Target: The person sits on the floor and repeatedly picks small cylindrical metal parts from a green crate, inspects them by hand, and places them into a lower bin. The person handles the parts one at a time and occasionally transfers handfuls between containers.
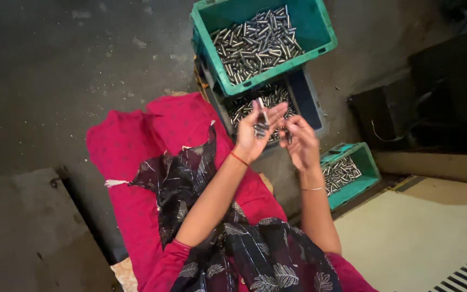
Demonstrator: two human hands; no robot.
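- Left hand [255,135] raised palm-up over the lap, grip cupped around a small bunch of short metal pins [260,128], one pin [261,104] standing upright above the fingertips.
- Red thread band [239,158] around the left wrist.
- Right hand [300,141] just beside the left, fingers curled together toward the bunch; too small and dark to tell whether anything is pinched in that grip.
- Thin metal bangle [313,188] on the right forearm.
- Directly beyond both hands, a dark blue crate [310,100] on the floor, holding more pins.
- Stacked on its far end, a green crate [320,30], tilted, with a heap of shiny pins [258,44] piled toward its near side.
- To the right of the right forearm, a smaller green crate [371,170] with a shallow layer of the same pins.
- Below the arms, red clothing [136,157] over the knees, with a black leaf-print scarf [182,184] draped across it.
- Grey concrete floor [55,81] all round, a pale board [417,232] at the lower right, dark boxes [439,92] at the right edge.
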